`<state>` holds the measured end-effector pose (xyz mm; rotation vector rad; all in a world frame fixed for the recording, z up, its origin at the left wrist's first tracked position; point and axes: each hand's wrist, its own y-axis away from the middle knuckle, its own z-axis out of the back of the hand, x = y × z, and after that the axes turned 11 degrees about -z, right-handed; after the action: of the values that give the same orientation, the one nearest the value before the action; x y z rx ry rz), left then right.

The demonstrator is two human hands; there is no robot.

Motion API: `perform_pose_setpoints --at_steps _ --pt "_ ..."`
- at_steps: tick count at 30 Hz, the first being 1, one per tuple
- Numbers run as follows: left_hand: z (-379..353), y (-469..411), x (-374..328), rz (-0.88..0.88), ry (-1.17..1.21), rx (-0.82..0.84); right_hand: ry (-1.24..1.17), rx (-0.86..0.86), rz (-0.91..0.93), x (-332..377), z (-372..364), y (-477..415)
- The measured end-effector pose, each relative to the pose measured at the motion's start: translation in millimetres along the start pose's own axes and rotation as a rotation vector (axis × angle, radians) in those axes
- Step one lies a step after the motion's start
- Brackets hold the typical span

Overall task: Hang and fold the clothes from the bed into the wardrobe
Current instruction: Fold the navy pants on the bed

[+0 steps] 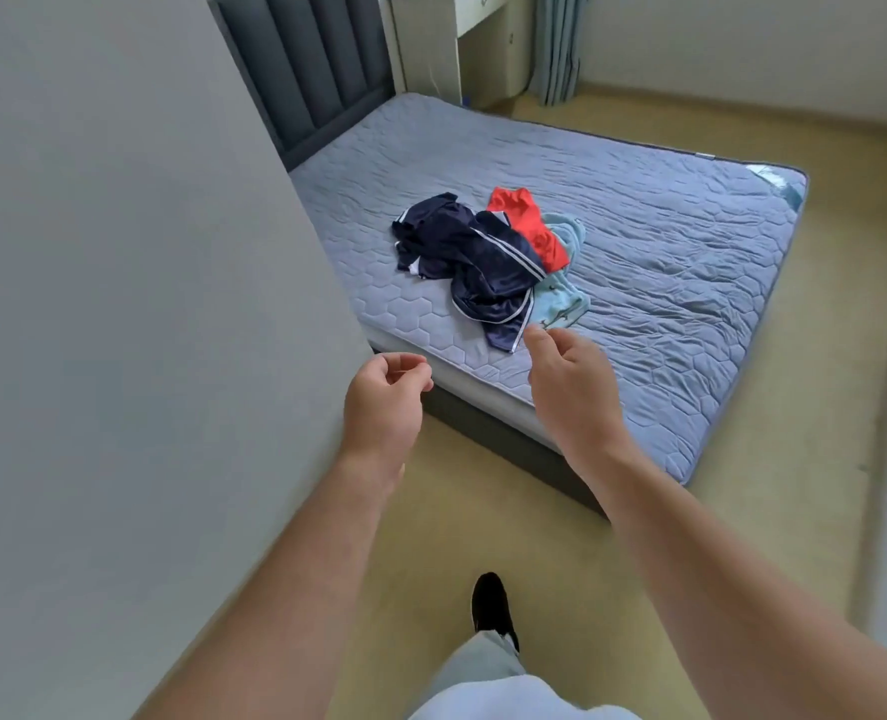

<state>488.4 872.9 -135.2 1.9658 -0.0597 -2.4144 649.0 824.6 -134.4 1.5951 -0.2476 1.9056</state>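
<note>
Both arms are stretched out toward the bed (pixel 665 283), and neither hand has any cloth in it. The left hand (pixel 387 392) hangs over the near edge of the mattress, fingers loosely curled, thumb close to the forefinger, holding nothing. The right hand (pixel 568 379) is just above the quilted grey-blue cover, fingers relaxed and bent, also holding nothing; its thumb is just short of the hem of the navy garment (pixel 478 262).

The clothes sit in one heap near the middle of the bed. The navy garment, trimmed with white stripes, is crumpled on top and to the left. A red garment (pixel 532 226) lies behind it, partly under its edge. A pale turquoise garment (pixel 561 301) with a small printed pattern pokes out on the right.

There is a tag on the mattress's far corner (pixel 774 181), too small to read. Dark padded headboard (pixel 306 70) at the top, plain wall (pixel 119 304) on the left, and one black-shod foot (pixel 491 605) on the tan floor (pixel 483 511).
</note>
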Motion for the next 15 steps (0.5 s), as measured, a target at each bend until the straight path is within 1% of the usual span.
perform_pose_setpoints --at_steps 3,7,15 --pt "-30.9 -64.4 -0.8 0.049 -0.048 0.109 0.083 -0.026 -0.033 10.6 -4.4 -57.8" --pt "-75.9 -146.3 -3.7 0.047 -0.101 0.208 0.187 -0.079 -0.054 13.7 0.4 -126.2" --pt "-171.4 -272.2 24.4 0.101 -0.237 0.400 0.197 -0.150 -0.232 -9.3 10.4 -268.8"
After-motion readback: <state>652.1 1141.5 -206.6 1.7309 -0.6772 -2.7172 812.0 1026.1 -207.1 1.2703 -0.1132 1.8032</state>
